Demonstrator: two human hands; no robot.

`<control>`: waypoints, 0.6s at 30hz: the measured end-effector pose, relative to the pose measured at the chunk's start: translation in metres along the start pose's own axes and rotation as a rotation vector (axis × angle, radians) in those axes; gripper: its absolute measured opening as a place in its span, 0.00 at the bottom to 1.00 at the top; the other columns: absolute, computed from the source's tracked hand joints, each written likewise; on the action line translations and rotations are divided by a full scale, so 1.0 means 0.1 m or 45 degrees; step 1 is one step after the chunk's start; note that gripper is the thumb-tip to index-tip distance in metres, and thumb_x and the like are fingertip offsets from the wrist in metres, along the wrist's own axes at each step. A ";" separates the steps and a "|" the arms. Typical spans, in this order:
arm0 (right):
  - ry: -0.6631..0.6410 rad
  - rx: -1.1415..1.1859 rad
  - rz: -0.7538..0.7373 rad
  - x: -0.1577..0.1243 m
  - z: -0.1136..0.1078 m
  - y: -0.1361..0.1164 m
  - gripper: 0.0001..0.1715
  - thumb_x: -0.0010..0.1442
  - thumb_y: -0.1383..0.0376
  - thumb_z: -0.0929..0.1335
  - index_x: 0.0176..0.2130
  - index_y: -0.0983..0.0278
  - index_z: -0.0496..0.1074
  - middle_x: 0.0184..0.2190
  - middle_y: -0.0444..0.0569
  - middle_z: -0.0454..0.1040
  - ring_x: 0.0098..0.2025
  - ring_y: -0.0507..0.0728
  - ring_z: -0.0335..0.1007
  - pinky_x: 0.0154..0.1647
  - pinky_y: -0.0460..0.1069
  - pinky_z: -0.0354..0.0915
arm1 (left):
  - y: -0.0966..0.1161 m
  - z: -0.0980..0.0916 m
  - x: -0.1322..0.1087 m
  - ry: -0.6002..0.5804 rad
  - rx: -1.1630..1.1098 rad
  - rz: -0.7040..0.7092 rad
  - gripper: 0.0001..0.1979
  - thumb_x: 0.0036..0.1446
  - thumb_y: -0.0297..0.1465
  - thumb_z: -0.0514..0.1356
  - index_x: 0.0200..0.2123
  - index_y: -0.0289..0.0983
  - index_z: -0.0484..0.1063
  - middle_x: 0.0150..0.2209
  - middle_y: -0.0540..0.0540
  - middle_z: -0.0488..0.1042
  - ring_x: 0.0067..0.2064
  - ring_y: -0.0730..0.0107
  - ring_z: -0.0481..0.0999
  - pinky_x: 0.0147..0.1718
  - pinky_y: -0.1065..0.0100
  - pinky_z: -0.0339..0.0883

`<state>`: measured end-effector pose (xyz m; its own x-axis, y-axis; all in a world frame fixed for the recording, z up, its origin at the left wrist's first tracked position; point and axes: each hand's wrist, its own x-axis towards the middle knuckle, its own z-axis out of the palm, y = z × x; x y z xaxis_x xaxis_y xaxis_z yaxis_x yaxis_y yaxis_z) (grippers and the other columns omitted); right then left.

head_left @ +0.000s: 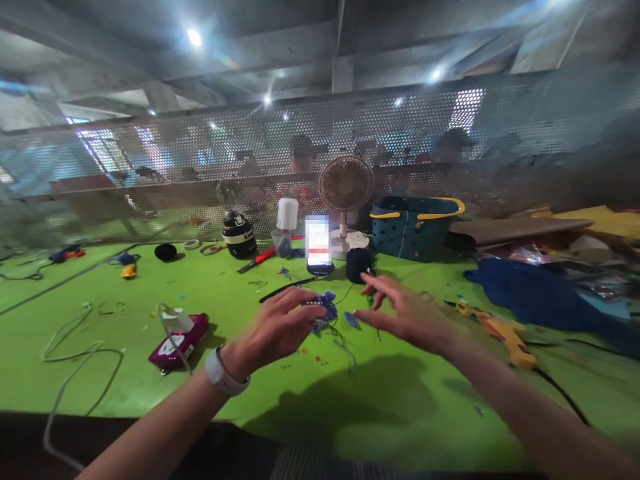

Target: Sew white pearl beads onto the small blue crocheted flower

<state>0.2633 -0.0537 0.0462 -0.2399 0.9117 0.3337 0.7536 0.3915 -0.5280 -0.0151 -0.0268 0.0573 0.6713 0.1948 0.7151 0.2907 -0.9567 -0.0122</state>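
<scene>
On green table [150, 287], left hand [273, 330] pinches blue piece [325, 308].

Bright ceiling lamps [194, 37] with flare, soft shadows on green table [125, 387], wide-angle bending, blurry edges.

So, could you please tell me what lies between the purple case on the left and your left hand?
In the head view, only bare green table lies between the purple case and the left hand.

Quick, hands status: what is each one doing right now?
Left hand: fingers closed on the small blue yarn piece above the green table.
Right hand: open, fingers spread, holding nothing, beside the yarn piece.
</scene>
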 end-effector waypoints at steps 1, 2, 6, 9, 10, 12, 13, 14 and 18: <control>-0.048 0.156 0.034 -0.01 0.11 -0.08 0.43 0.56 0.48 0.69 0.65 0.59 0.57 0.51 0.55 0.71 0.38 0.57 0.72 0.37 0.53 0.68 | 0.02 0.01 0.00 -0.001 -0.011 0.000 0.12 0.58 0.21 0.57 0.45 0.37 0.68 0.44 0.41 0.73 0.41 0.65 0.75 0.35 0.62 0.74; -0.095 0.298 0.056 -0.01 0.21 -0.16 0.48 0.53 0.48 0.72 0.65 0.60 0.55 0.54 0.55 0.70 0.40 0.57 0.72 0.39 0.54 0.68 | 0.03 0.01 0.00 -0.009 -0.025 -0.001 0.12 0.58 0.21 0.57 0.45 0.37 0.68 0.44 0.41 0.73 0.41 0.65 0.75 0.36 0.62 0.74; -0.242 0.824 0.157 0.01 0.48 -0.37 0.50 0.49 0.52 0.75 0.64 0.63 0.58 0.47 0.55 0.75 0.38 0.57 0.73 0.40 0.54 0.69 | 0.05 0.01 -0.01 -0.016 -0.041 0.006 0.13 0.57 0.20 0.58 0.46 0.37 0.68 0.45 0.41 0.73 0.42 0.64 0.74 0.36 0.61 0.74; -0.293 1.134 0.257 0.02 0.50 -0.41 0.43 0.52 0.54 0.73 0.61 0.67 0.63 0.34 0.51 0.78 0.32 0.55 0.74 0.34 0.52 0.70 | 0.04 0.00 -0.02 0.015 0.010 0.021 0.12 0.57 0.20 0.57 0.45 0.36 0.69 0.43 0.40 0.73 0.40 0.65 0.74 0.35 0.63 0.74; -0.275 1.193 0.275 0.01 0.48 -0.41 0.42 0.52 0.55 0.73 0.61 0.68 0.63 0.31 0.49 0.78 0.30 0.55 0.74 0.34 0.52 0.70 | 0.04 -0.01 -0.03 0.022 0.025 0.021 0.12 0.58 0.21 0.57 0.44 0.36 0.69 0.43 0.40 0.73 0.40 0.65 0.74 0.34 0.63 0.74; -0.202 1.255 0.289 0.00 0.43 -0.41 0.41 0.51 0.56 0.74 0.60 0.68 0.65 0.28 0.47 0.77 0.29 0.53 0.74 0.36 0.52 0.71 | 0.04 0.00 -0.04 0.026 0.047 0.013 0.11 0.58 0.21 0.57 0.44 0.36 0.69 0.42 0.40 0.73 0.40 0.65 0.74 0.34 0.63 0.74; -0.164 1.273 0.295 -0.02 0.40 -0.41 0.39 0.52 0.57 0.74 0.59 0.68 0.65 0.28 0.46 0.77 0.29 0.53 0.74 0.37 0.52 0.70 | 0.04 0.01 -0.05 0.023 0.049 0.008 0.11 0.58 0.21 0.57 0.44 0.36 0.69 0.42 0.40 0.73 0.40 0.65 0.74 0.35 0.63 0.74; -0.128 1.289 0.301 -0.03 0.38 -0.42 0.37 0.53 0.57 0.73 0.58 0.68 0.66 0.27 0.46 0.77 0.29 0.52 0.73 0.37 0.51 0.70 | 0.04 0.02 -0.05 0.018 0.043 0.002 0.11 0.58 0.21 0.57 0.44 0.36 0.69 0.42 0.40 0.73 0.40 0.65 0.74 0.35 0.62 0.74; -0.004 1.293 0.300 -0.07 0.30 -0.48 0.26 0.53 0.60 0.72 0.51 0.66 0.72 0.24 0.44 0.75 0.27 0.51 0.71 0.32 0.48 0.69 | 0.04 0.06 -0.09 -0.023 0.009 -0.020 0.13 0.58 0.19 0.57 0.45 0.35 0.68 0.44 0.40 0.73 0.41 0.65 0.74 0.37 0.61 0.74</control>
<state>0.2105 -0.0746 0.0456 -0.1561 0.9784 0.1355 -0.0875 0.1230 -0.9885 -0.0161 -0.0308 0.0470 0.6789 0.2140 0.7024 0.3061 -0.9520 -0.0058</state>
